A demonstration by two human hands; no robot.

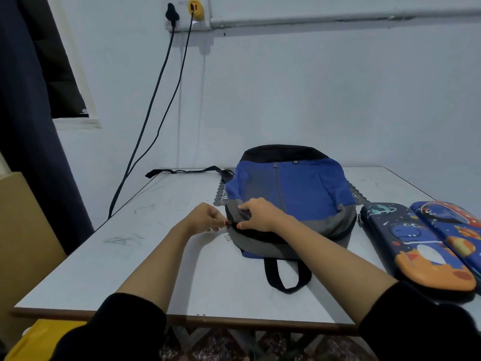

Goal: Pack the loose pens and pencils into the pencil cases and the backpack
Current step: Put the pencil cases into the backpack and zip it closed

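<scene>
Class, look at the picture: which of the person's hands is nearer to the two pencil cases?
Right. The right hand is on the backpack, to the left of the pencil cases; the left hand is further left, at the backpack's edge.

A pale wall (pixel 312 87) stands behind the scuffed white table (pixel 161 259). Two black cables (pixel 148 113) hang from a socket (pixel 188 20) high on the wall, down past the table's far left corner. A dark curtain (pixel 23 126) hangs at the left, beside a window (pixel 61 79). The floor (pixel 229 346) is patterned.
</scene>
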